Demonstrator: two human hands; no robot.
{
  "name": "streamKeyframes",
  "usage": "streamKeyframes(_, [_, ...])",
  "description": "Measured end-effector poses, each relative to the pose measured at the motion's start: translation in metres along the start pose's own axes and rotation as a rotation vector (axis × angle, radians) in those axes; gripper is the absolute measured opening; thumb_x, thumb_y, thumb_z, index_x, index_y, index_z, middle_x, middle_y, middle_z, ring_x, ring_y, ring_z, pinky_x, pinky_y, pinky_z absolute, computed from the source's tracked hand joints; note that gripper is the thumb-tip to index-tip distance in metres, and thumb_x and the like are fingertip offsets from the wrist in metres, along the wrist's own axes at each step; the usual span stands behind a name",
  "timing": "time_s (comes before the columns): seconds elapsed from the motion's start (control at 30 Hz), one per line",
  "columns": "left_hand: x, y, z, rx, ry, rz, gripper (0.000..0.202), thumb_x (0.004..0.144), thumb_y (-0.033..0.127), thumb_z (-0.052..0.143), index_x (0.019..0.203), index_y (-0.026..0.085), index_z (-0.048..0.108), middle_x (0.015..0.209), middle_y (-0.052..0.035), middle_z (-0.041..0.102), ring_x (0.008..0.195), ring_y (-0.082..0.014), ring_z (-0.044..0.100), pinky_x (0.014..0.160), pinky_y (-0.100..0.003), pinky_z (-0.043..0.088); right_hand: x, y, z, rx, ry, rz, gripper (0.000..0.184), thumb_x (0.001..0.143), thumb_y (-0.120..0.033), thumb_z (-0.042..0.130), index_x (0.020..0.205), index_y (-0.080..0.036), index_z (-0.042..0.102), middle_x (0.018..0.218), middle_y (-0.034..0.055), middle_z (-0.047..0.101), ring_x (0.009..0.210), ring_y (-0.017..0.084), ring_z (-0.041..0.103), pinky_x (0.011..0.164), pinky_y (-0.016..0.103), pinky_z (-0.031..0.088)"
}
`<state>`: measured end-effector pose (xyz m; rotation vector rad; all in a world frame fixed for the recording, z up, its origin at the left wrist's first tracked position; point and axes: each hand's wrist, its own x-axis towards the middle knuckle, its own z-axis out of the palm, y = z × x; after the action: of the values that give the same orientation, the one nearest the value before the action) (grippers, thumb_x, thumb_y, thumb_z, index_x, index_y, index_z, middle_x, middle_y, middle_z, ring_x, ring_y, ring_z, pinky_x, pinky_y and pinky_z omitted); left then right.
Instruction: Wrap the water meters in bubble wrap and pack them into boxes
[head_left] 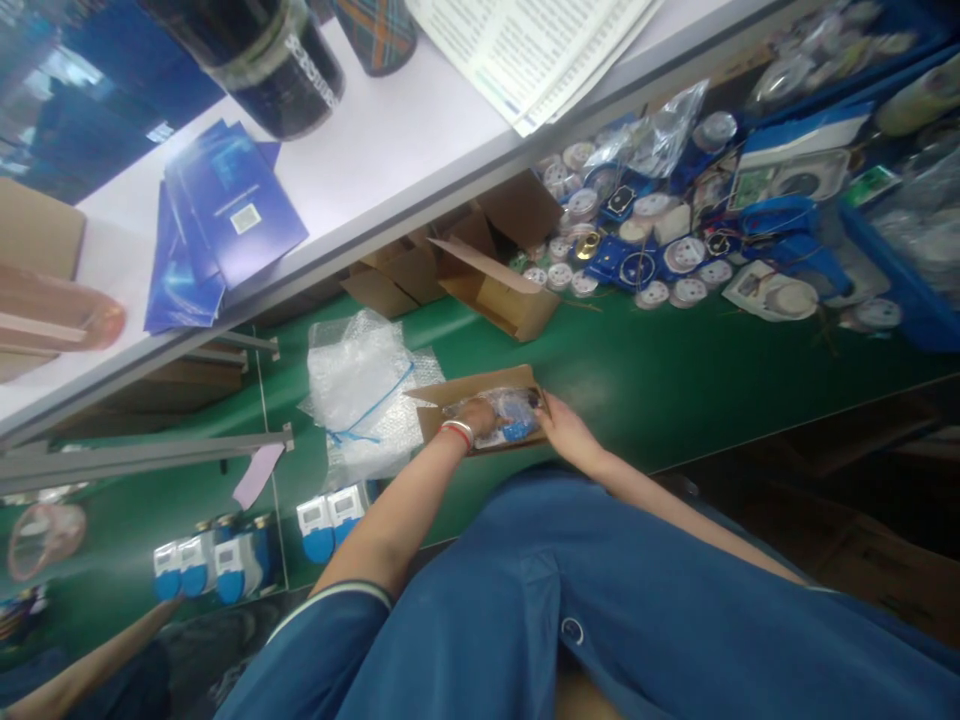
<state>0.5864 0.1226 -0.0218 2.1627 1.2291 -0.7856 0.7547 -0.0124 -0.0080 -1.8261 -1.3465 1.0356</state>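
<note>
A narrow open cardboard box (495,379) lies on the green work surface just in front of my body. My left hand (480,415), with a bracelet and a red band at the wrist, reaches down inside it. Its fingers are bent onto a plastic-wrapped item (517,415) with blue and white parts; the fingertips are hidden. At the box's right end, my right hand (564,426) grips the end wall, thumb and fingers on either side of the cardboard. Left of the box lie bubble-wrap bags (360,375) with a blue strap (386,395) across them.
Another open cardboard box (495,290) stands behind. Blue-and-white meters (330,520) line the left front. Many loose meter parts (637,250) fill the back right, beside a blue bin (892,270). The shelf above holds blue booklets (240,215) and papers (525,50). A co-worker's arm (112,650) shows lower left.
</note>
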Motion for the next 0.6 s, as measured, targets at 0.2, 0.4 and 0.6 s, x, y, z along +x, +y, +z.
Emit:
streamKeyframes(0.2, [-0.013, 0.015, -0.003, 0.076, -0.012, -0.088, 0.061, 0.073, 0.069, 0.056, 0.093, 0.012, 0.068, 0.101, -0.0193, 0.068, 0.096, -0.0292, 0.065, 0.085, -0.034, 0.047, -0.007, -0.002, 0.034, -0.014, 0.061, 0.071, 0.086, 0.086, -0.059, 0.042, 0.146, -0.001, 0.021, 0.153, 0.0222, 0.014, 0.143, 0.03, 0.012, 0.116, 0.047, 0.017])
streamKeyframes(0.4, [-0.077, 0.03, 0.024, 0.12, 0.466, 0.138, 0.037, 0.09, 0.035, 0.046, 0.116, 0.01, 0.058, 0.123, -0.0209, 0.056, 0.119, -0.0308, 0.05, 0.104, -0.046, 0.033, -0.012, 0.013, 0.034, 0.112, 0.075, 0.051, 0.069, 0.09, -0.051, 0.035, 0.146, -0.012, 0.026, 0.153, 0.014, 0.02, 0.143, 0.022, 0.015, 0.117, 0.043, 0.016])
streamKeyframes(0.6, [-0.049, 0.035, 0.017, -0.001, 0.283, 0.294, 0.049, 0.084, 0.037, 0.057, 0.13, 0.02, 0.049, 0.138, -0.0134, 0.047, 0.126, -0.0291, 0.044, 0.108, -0.049, 0.03, -0.014, 0.018, 0.042, 0.05, 0.099, 0.006, 0.069, 0.089, -0.044, 0.041, 0.146, -0.009, 0.024, 0.153, 0.016, 0.02, 0.143, 0.022, 0.015, 0.116, 0.042, 0.019])
